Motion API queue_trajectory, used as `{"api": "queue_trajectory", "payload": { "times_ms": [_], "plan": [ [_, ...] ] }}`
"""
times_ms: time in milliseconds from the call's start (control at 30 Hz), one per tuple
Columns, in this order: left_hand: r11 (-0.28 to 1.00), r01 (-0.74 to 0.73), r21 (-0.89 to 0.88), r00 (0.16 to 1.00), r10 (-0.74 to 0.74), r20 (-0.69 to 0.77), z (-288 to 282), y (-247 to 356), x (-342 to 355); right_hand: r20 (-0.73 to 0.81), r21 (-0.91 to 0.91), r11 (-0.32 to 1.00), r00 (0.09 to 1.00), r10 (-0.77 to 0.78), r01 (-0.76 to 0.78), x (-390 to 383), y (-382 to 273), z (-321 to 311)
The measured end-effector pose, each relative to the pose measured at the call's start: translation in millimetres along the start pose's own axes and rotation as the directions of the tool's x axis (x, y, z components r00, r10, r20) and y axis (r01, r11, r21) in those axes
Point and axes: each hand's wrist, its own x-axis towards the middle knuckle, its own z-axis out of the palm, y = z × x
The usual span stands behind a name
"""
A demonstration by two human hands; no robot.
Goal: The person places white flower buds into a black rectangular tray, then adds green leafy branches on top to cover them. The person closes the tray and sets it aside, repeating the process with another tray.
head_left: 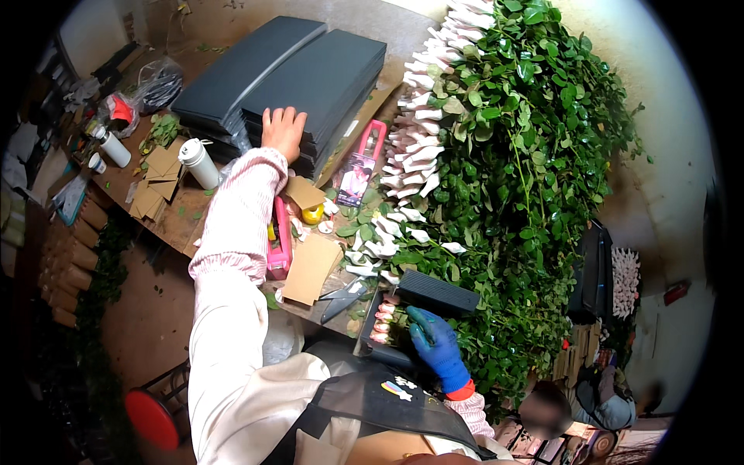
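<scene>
My bare left hand [283, 133] reaches up onto the near corner of a stack of dark grey sheets [314, 74], fingers slightly apart on the top. My right hand [434, 345], in a blue glove with green fingertips, is curled at a dark box [370, 349] holding a short row of pale pink rosebuds [384, 318]; what its fingers grip is hidden. A ridged dark strip [436, 290] lies above them. Scissors [341, 301], tan cards [310, 267], pink plastic holders [279, 256] and a yellow tape roll [312, 214] lie on the worktable [213, 244].
Many leafy stems with white-sleeved heads [527, 155] fill the right side. White bottles [203, 167] and plastic bags [159, 85] stand at the left. A red stool [151, 415] is at lower left. Another person [604, 399] is at lower right.
</scene>
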Motion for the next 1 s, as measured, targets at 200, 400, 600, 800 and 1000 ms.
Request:
{"api": "queue_trajectory", "payload": {
  "times_ms": [200, 400, 600, 800, 1000],
  "plan": [
    [0.91, -0.158, -0.384, 0.978, 0.091, -0.187, -73.8, 1.9, 10.9, -0.019, 0.004, 0.997, 0.997, -0.073, 0.073, -7.3, 0.7, -0.6],
    [0.693, -0.361, -0.624, 0.701, -0.24, -0.672, -192.5, 111.0, -77.3, 0.039, 0.627, 0.767, 0.989, 0.145, -0.137, 8.7, -22.0, -12.3],
    [0.497, -0.663, -0.559, 0.745, 0.505, -0.436, -195.6, 220.7, -199.4, 0.167, 0.783, 0.529, 0.929, 0.33, -0.329, 30.3, -20.4, -53.2],
    [0.581, -0.028, -0.814, 0.99, -0.099, -0.104, -141.2, 239.9, -256.8, 0.038, 0.705, 0.566, 0.819, 0.573, -0.429, -39.3, 91.3, -52.1],
    [0.323, 0.564, -0.76, 0.781, 0.09, 0.618, -34.3, 276.5, -333.5, 0.238, 0.11, 0.684, 0.687, 0.686, -0.721, -86.8, 153.8, -47.5]
  ]
}}
